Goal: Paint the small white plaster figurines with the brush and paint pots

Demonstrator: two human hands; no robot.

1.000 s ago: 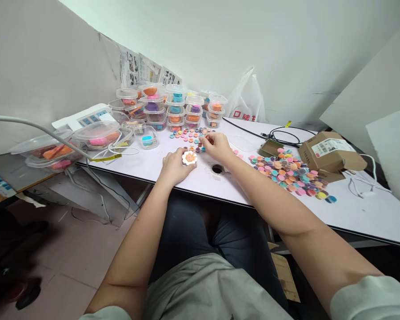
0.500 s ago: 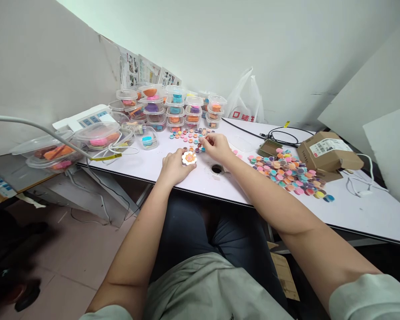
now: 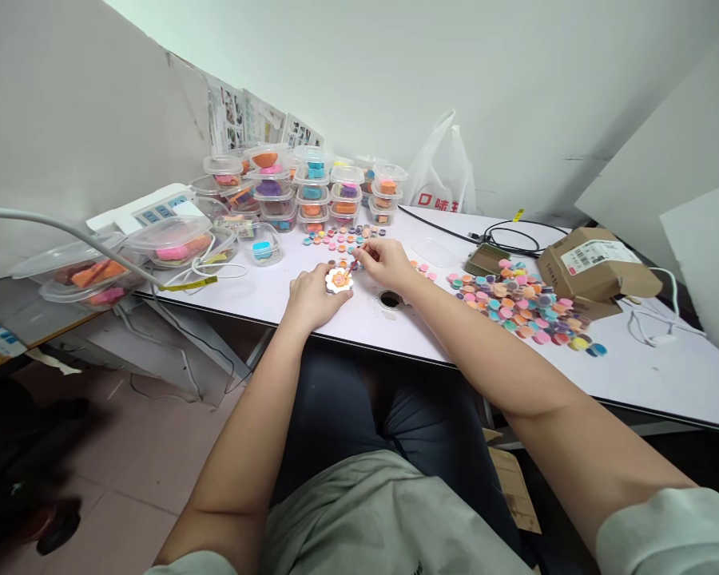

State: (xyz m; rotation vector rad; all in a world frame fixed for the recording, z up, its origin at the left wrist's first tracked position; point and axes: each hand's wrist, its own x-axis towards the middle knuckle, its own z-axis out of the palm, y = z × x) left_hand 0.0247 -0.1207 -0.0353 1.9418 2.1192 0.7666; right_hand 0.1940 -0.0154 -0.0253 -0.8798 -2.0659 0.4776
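My left hand [image 3: 312,299] is closed around the edge of a white flower-shaped piece [image 3: 339,280] with an orange and pink middle, its face turned up. Just to the right, my right hand [image 3: 382,262] is in a pinch, fingertips close to the flower's upper right edge. A small dark reddish bit shows below those fingertips, too small to name. Behind both hands small coloured discs [image 3: 343,237] lie scattered on the white table [image 3: 359,319]. A round hole [image 3: 389,299] in the tabletop is below my right wrist.
Stacked clear tubs [image 3: 311,196] of coloured pieces line the back. To the right lie a heap of coloured discs [image 3: 521,303], an open cardboard box [image 3: 593,267] and black cable [image 3: 518,239]. A white plastic bag [image 3: 440,172] stands at the wall; a power strip [image 3: 149,209] is left.
My right hand has moved slightly left, bringing its pinched fingertips closer to the flower. My left hand keeps its hold on the flower. The view has shifted a little.
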